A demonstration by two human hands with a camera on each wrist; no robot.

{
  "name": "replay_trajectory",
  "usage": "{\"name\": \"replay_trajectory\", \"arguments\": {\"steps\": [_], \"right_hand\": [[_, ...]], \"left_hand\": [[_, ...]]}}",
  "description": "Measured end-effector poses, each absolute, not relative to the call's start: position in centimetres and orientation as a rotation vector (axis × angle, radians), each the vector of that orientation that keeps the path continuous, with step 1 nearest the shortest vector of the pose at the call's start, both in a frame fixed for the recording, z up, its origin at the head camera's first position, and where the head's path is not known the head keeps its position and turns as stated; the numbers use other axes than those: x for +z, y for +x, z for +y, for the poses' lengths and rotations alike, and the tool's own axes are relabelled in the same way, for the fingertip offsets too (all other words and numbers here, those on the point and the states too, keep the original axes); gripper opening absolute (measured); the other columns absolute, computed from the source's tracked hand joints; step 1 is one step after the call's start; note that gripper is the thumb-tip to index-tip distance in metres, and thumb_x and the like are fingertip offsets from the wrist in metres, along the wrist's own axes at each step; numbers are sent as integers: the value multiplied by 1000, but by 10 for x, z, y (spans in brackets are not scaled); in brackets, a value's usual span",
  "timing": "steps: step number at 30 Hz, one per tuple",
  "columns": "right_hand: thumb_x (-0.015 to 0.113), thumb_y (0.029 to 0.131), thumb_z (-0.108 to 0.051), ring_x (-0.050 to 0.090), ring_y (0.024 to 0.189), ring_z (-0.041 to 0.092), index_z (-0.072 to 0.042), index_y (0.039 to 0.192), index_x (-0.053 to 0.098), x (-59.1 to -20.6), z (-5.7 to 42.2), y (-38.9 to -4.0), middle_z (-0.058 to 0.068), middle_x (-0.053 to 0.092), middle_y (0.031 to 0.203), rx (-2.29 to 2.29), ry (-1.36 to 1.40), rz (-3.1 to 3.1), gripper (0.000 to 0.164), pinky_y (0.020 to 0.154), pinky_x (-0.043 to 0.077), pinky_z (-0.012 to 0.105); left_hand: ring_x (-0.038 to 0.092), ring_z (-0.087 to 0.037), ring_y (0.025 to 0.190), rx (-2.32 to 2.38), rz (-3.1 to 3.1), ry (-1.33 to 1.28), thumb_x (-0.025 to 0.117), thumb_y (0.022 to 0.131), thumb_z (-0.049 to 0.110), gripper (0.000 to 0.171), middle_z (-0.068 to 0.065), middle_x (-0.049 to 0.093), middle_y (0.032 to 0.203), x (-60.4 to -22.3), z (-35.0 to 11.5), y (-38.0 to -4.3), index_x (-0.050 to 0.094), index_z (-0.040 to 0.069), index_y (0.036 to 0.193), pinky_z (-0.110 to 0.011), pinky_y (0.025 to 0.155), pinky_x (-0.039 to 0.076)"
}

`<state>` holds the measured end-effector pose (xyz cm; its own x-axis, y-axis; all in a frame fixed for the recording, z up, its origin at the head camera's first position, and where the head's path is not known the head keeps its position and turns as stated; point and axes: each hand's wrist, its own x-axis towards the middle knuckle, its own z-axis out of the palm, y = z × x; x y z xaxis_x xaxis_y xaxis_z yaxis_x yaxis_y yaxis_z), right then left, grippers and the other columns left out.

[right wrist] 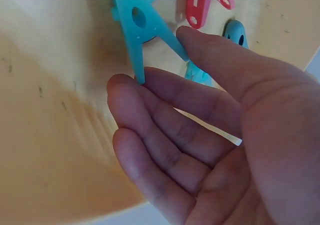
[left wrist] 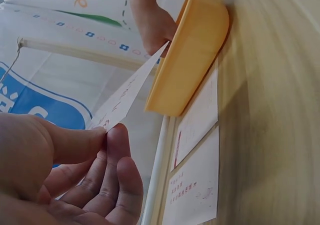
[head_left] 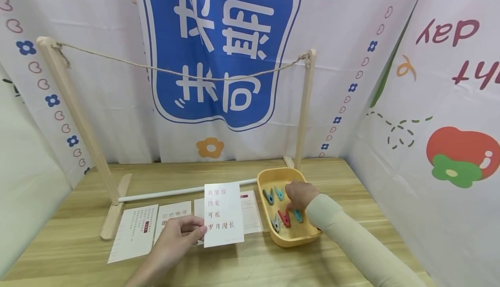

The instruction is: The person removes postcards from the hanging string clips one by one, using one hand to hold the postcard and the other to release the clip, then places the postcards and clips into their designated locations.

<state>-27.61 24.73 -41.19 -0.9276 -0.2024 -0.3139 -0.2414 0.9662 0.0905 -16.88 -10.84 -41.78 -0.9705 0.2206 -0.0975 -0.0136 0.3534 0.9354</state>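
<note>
My left hand pinches a white card with red printed characters, thumb on its near side at the lower left edge. The card is held up over other cards on the table. Inside the yellow plastic basket, my right hand has its thumb and fingertips on the two legs of a turquoise clothespin. Around it in the basket lie a red clothespin, a grey clothespin, a dark green clothespin and further turquoise ones.
Behind the cards stands a wooden frame with a left post, a right post and a white rod low between them. A sagging rope joins the post tops. Printed cards lie in a row on the wooden table.
</note>
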Motion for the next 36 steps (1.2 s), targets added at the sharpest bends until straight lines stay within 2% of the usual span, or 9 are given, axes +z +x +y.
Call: {"name": "replay_trajectory", "arguments": {"steps": [10,17,22,27,32,36], "right_hand": [[80,79,-30,55,59,14,-13,73,58,-407,245,-272,-1,58,66,156,-323,2820,29,54,50,32],[77,82,-33,57,62,13,-14,74,58,-397,248,-273,-3,59,68,135,-351,2816,28,57,50,31],[76,82,-32,57,61,12,-15,72,60,-387,252,-272,-4,60,69,56,-369,2832,25,56,48,29],[75,84,-32,57,59,12,-15,69,64,-375,252,-269,-5,62,67,-3,-401,2826,25,55,48,27],[74,85,-31,54,56,11,-15,66,64,-366,249,-260,-5,61,63,-60,-441,2842,27,53,45,26],[73,86,-34,54,59,11,-16,69,64,-362,246,-251,-6,60,67,-72,-468,2836,26,56,46,26]], "left_hand": [[69,-16,89,1675,2367,116,68,89,20,28,-8,70,96,-425,-113,-158,65,1,109,-28,75,59],[67,-18,89,1649,2323,146,66,91,20,30,-8,71,98,-430,-115,-155,64,0,112,-28,74,58],[66,-18,88,1641,2286,202,66,91,23,29,-8,70,100,-432,-117,-152,64,0,109,-28,73,57],[67,-19,84,1626,2255,278,67,91,24,30,-9,71,94,-434,-119,-149,64,-2,106,-27,71,57],[66,-17,83,1588,2234,291,69,89,26,31,-7,71,90,-436,-121,-146,64,-1,104,-25,68,56],[65,-13,79,1566,2176,333,69,89,25,29,-6,71,89,-438,-122,-144,64,0,102,-24,66,55]]}}
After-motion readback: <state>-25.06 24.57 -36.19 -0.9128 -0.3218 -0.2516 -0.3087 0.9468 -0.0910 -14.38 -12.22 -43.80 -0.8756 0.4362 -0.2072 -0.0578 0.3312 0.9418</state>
